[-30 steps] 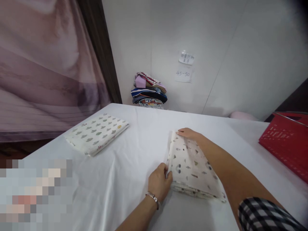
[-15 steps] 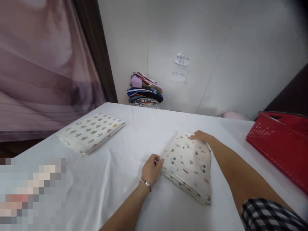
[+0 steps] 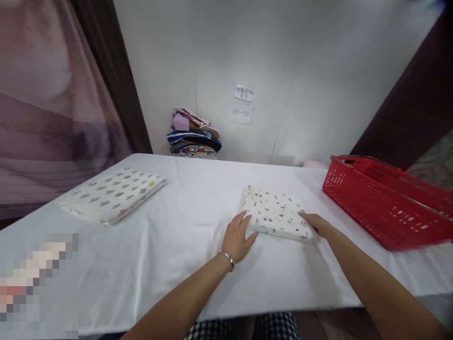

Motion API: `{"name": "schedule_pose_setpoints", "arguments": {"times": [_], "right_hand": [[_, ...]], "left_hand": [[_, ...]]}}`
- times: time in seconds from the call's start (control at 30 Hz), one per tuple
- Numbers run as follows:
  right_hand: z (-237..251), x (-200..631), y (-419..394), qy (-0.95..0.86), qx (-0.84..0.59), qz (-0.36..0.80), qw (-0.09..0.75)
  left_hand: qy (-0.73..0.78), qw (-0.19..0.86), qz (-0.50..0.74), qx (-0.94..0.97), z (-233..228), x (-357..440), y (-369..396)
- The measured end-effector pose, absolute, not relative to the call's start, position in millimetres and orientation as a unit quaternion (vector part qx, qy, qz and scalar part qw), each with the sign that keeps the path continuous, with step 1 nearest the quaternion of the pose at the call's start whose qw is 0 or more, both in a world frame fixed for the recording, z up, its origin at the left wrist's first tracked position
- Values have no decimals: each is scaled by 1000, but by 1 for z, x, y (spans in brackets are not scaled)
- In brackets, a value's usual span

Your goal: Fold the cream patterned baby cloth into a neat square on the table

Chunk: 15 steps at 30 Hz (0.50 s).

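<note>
A folded white cloth [image 3: 274, 212] with a small grey print lies nearly flat on the white-covered table [image 3: 198, 264] in front of me. At its near left corner is my left hand [image 3: 238, 238], fingers spread, the fingertips at the cloth's edge. My right hand [image 3: 316, 224] is at the right end of the cloth, a finger over the top and the others closed along the edge, partly hidden. Farther left rests a second folded white cloth [image 3: 116, 192] with grey cloud shapes, apart from both hands.
A red plastic basket [image 3: 368, 208] stands on the table's right side. Against the wall behind is a stack of folded fabrics [image 3: 194, 137], with paper notes [image 3: 242, 104] above. A pink curtain [image 3: 46, 108] hangs at left. The lower left corner is pixelated.
The printed cloth has been turned and laid flatter. My right hand has moved from its far corner to its right end; my left hand has opened. The view has shifted, showing more of the basket.
</note>
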State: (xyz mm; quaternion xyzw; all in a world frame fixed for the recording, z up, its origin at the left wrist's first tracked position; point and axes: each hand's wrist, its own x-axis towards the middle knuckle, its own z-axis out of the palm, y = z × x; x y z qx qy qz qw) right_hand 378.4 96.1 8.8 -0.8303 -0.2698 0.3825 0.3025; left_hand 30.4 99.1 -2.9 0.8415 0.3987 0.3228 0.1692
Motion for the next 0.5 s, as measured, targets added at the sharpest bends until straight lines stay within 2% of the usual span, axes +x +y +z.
{"name": "schedule_pose_setpoints", "arguments": {"times": [0.2,0.33,0.43,0.5], "right_hand": [[5,306,38,-188,-682,543,452],[-7,237,-9,-195,-535,667,482],[-11,216,-32,-168,-460,700,520],[-12,223,-40,-135,-434,689,565]], "left_hand": [[381,77,182,903,-8,26,149],[466,40,150,871,9,-3,183],[513,75,165,839,19,-15,172],[525,140,194,817,17,-16,152]]}}
